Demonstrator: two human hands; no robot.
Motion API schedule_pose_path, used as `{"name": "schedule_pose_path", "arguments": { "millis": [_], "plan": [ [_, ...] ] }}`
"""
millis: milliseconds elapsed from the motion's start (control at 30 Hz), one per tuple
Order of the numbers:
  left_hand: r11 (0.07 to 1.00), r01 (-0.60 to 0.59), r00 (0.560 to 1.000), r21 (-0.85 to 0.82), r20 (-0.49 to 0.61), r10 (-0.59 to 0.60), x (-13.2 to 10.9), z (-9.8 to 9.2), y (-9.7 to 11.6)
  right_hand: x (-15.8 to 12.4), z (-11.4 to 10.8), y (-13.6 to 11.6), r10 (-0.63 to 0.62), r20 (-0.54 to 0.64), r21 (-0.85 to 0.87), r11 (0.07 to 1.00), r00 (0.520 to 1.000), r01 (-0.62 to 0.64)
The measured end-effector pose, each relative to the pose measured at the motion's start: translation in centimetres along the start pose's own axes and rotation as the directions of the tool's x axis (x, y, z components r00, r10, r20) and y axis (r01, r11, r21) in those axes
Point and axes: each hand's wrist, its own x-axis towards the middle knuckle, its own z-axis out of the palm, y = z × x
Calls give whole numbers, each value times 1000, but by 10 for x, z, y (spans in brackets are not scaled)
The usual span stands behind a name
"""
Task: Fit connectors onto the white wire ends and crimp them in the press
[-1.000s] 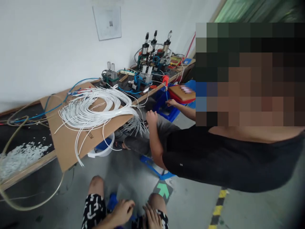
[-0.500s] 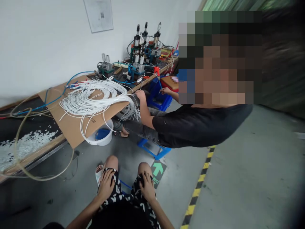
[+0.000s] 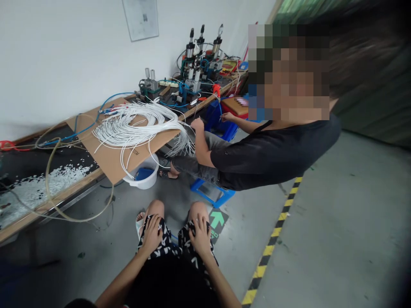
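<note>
My left hand lies flat on my left thigh, fingers spread over the black-and-white patterned shorts. My right hand rests the same way on my right thigh, holding nothing. Ahead of my knees, a coil of white wires lies on a cardboard sheet on the long workbench. A co-worker in a black shirt sits on a blue stool, bent toward the bench, one hand at the wire ends.
Pneumatic press machines with blue hoses stand at the bench's far end. A white bucket sits under the bench. White offcuts litter the dark mat. A yellow-black floor stripe and a green arrow sticker mark the concrete floor.
My hands moved from between my knees up onto my thighs and flattened. The view pulled back and shifted right; the co-worker's hand rose to the wire ends.
</note>
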Motion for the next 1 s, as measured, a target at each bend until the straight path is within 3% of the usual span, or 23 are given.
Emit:
{"name": "schedule_pose_path", "arguments": {
  "millis": [100, 200, 300, 367, 467, 600, 700, 833, 1000],
  "plan": [
    [997, 81, 992, 18, -96, -79, -15, -12, -14, 23, -5, 27, 93, -85, 8, 996, 992, -93],
    [984, 168, 970, 53, -188, -155, -33, -27, -20, 51, -13, 58, 276, -171, 150, 956, 946, -251],
    [961, 256, 944, 108, -242, -224, -51, -36, -33, 75, -19, 84, 490, -121, 257, 855, 863, -450],
    [931, 336, 915, 143, -283, -287, -61, -36, -51, 88, -20, 96, 564, -79, 273, 805, 822, -526],
    [900, 397, 897, 180, -284, -338, -73, -31, -88, 101, -18, 104, 570, -59, 276, 798, 819, -536],
    [932, 289, 953, 218, -159, -259, -81, -35, -137, 111, -14, 102, 585, -72, 250, 794, 808, -554],
    [956, 168, 986, 241, -21, -168, -76, -46, -160, 116, -13, 100, 607, -72, 216, 784, 791, -582],
    [956, 97, 989, 279, 78, -123, -58, -57, -166, 121, -13, 105, 605, -97, 179, 791, 790, -584],
    [945, 74, 988, 318, 106, -112, -40, -63, -159, 123, -14, 111, 590, -78, 148, 804, 803, -576]
  ]
}}
